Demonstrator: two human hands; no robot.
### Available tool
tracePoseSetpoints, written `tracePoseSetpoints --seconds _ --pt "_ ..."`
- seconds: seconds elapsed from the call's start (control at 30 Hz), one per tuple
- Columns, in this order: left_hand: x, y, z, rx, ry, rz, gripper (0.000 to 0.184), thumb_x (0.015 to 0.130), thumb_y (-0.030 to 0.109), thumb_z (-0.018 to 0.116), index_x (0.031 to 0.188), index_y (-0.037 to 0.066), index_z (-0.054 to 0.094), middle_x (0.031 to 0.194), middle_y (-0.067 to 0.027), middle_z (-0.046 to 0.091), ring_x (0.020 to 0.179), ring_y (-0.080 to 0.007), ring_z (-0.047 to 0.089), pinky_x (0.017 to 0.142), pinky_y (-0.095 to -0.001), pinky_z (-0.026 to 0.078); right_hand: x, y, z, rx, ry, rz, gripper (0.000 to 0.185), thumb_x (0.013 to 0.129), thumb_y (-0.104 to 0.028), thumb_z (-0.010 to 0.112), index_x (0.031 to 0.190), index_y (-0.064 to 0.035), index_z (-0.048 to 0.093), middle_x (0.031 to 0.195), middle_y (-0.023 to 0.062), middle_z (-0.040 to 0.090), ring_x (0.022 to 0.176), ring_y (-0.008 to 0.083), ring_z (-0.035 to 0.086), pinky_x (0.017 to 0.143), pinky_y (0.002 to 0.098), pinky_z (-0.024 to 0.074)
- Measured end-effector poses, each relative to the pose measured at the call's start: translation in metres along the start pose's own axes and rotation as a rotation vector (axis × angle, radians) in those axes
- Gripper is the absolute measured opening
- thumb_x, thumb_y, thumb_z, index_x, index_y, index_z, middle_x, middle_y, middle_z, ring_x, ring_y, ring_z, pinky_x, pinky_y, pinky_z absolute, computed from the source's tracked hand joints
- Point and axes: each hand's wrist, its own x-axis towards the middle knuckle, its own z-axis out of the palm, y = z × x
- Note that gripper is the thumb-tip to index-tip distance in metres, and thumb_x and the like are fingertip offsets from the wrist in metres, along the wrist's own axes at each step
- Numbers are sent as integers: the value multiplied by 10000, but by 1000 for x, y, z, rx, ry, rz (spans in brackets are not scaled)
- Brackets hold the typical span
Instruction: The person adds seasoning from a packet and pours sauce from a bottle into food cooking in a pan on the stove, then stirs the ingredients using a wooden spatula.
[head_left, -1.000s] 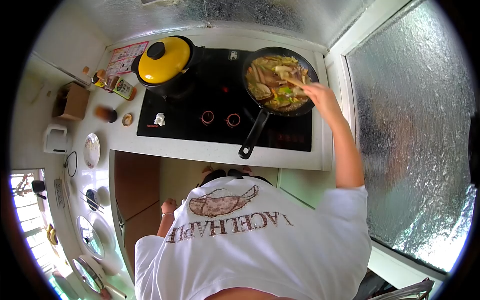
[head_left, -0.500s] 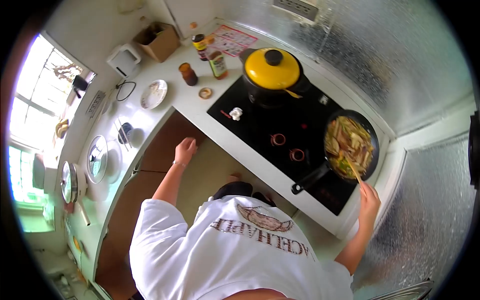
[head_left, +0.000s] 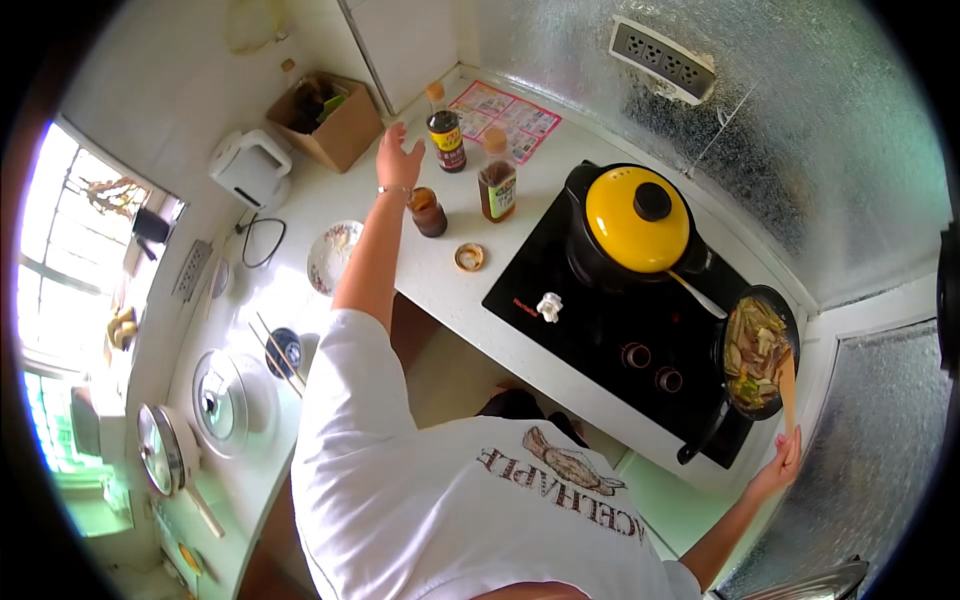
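Observation:
My left hand is stretched over the counter, fingers apart and holding nothing. Just to its right stands a dark sauce bottle with a yellow label; a gap seems to separate them. Close by are a second sauce bottle with a green label and a brown jar, whose lid appears to lie beside it. My right hand grips the handle of a wooden spatula. The spatula's far end rests in sliced food inside a black frying pan.
A black pot with a yellow lid stands on the black cooktop, left of the pan. Leftward are a plate, a white kettle, a cardboard box, a glass lid and a small saucepan.
My left hand has risen from beside the counter edge to the sauce bottles, its fingers now spread. My right hand still holds the spatula in the pan. The camera view has shifted.

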Motion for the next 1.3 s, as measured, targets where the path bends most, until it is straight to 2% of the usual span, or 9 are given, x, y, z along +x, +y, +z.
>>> tracePoseSetpoints --seconds 0.13,0.27,0.33,0.53,0.77,0.87,1.13,1.2,1.3 --pt "52 -40 37 235 -142 22 597 689 344 713 1147 45 475 1121 -143 565 1053 -284 529 874 -370 426 -29 -22 20 389 362 321 305 927 -128 461 1152 74 502 1086 148 551 939 211 563 852 275 480" --pt "69 -29 69 168 -288 -99 606 674 375 727 1119 34 498 1064 -160 595 987 -288 573 824 -364 452 -62 44 -2 229 286 152 279 908 -81 485 1125 93 496 1095 157 528 988 202 540 899 268 469" --pt "77 -48 91 28 -248 -63 562 682 380 721 1083 39 525 1020 -166 607 945 -291 588 802 -368 457 -66 31 -1 916 414 509 315 897 -79 497 1127 134 469 1107 166 526 1026 230 528 940 279 457" --pt "108 -115 124 46 -182 -37 348 763 385 620 941 85 620 891 -152 640 853 -288 612 745 -384 462 -90 46 -1 1031 329 675 315 879 -11 492 1150 141 437 1192 222 489 1128 274 485 959 282 438" --pt "140 -45 57 276 -82 194 283 867 311 544 909 51 649 930 -87 655 837 -172 605 775 -313 461 -83 0 25 1065 300 864 333 854 38 509 1175 99 440 1146 220 513 981 224 549 808 226 486" --pt "140 37 1 -90 -127 469 294 913 269 467 966 43 648 982 -46 647 887 -142 580 816 -289 442 -76 -2 28 877 195 813 273 872 -33 522 1135 41 526 945 86 588 687 73 489 593 155 422" --pt "48 176 -97 -524 -286 321 280 929 172 436 1014 -43 594 1005 -116 616 898 -170 571 821 -287 468 -28 36 -18 242 54 542 221 856 -68 551 1062 -1 594 840 18 589 700 61 482 615 189 397" --pt "-1 192 -103 -638 -320 177 264 905 181 495 1004 -48 580 963 -123 604 889 -188 571 827 -316 471 -23 53 -22 -182 -75 7 222 838 -39 550 1052 -46 608 909 78 619 751 179 578 682 286 467" --pt "-89 216 -94 -718 -496 231 223 896 169 500 956 -39 556 929 -115 604 874 -172 569 800 -310 467 -26 51 -22 -378 -140 -261 221 826 -18 540 1029 -67 616 995 85 611 861 246 585 761 339 472"
